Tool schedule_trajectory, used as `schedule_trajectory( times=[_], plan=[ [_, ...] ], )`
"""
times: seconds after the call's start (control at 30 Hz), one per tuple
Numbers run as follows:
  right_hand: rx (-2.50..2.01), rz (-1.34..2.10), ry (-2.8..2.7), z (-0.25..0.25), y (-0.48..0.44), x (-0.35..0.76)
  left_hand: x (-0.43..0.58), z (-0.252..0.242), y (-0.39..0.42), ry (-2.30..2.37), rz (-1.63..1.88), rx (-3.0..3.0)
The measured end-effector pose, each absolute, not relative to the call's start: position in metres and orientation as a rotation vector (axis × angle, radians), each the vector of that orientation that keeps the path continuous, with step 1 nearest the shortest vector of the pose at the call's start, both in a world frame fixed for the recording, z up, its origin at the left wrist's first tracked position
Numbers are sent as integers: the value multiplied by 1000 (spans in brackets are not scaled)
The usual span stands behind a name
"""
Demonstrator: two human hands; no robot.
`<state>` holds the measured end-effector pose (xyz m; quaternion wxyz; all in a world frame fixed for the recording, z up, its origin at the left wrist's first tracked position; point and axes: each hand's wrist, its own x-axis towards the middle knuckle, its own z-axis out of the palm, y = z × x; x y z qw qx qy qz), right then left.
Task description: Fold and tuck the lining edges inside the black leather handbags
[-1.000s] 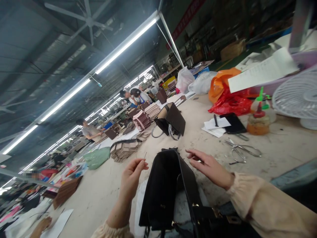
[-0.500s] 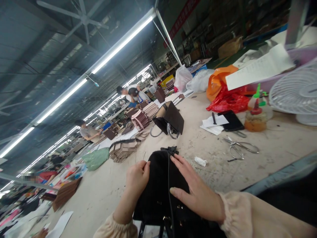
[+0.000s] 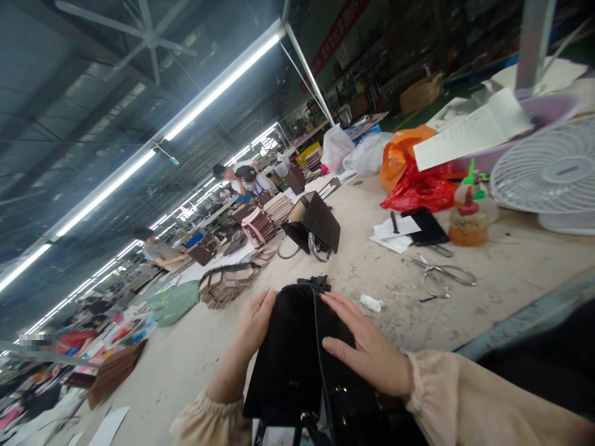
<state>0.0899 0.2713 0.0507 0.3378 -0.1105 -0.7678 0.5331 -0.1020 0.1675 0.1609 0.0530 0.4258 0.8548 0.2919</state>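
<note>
Softly curved black bag [image 3: 290,347], right hand [image 3: 372,353] spread, gathered cuff [image 3: 430,378]

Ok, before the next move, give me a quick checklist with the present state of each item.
1. Left hand in contact with the black handbag: ok, at its left side.
2. Right hand in contact with the same bag: ok, spread on its right side, thumb apart from the fingers.
3. Anything pinched in the left fingertips: cannot tell, they are too small and partly turned away.
4. Worktable tidy beside the right hand: not ok, a crumpled white scrap lies near it.
5. Scissors apart from both hands: ok, lying to the right.
6. Red-capped bottle upright: ok.
</note>
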Motion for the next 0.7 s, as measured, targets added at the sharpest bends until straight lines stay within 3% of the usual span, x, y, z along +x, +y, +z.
schedule_trajectory(
  times=[0.3, 0.4, 0.53, 0.7],
  plan=[
    [-287, 1440, -1922, 45, 283, 90, -110, 160, 179, 2293, 1663, 912],
    [-273, 1477, -1892, 44, 285, 90, -111, 161, 166, 2397, 1604, 1000],
    [-282, 1470, -1923, 42, 285, 88, -107, 160, 153, 2606, 1256, 1171],
    [-288, 1424, -1934, 39, 285, 86, -102, 154, 158, 2535, 1079, 1142]
  ],
)
